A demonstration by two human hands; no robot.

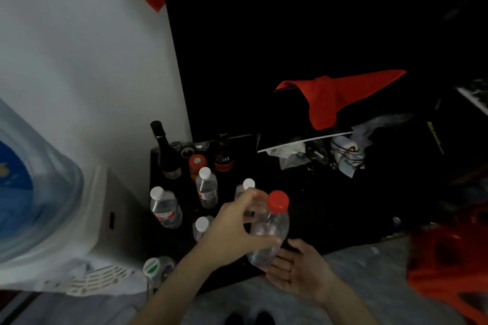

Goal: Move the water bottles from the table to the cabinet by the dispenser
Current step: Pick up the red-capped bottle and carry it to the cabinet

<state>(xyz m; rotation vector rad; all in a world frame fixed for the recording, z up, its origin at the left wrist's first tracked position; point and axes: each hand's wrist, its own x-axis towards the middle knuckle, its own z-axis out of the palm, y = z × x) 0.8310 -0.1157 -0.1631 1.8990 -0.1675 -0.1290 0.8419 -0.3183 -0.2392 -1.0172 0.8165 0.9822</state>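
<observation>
Nearest, the right hand [298,272] is spread flat under a red-capped bottle [269,232] gripped by the left hand [232,229] over the cabinet [317,206]; four white-capped bottles [165,209] are already placed there

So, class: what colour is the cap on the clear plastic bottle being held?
Red. The clear plastic bottle has a red cap, seen in the head view.

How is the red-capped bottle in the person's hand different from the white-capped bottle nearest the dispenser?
The red-capped bottle has a red cap, is tilted and held by the left hand; the white-capped bottle has a white cap, a label, and stands upright on the cabinet. Both are clear plastic.
</observation>
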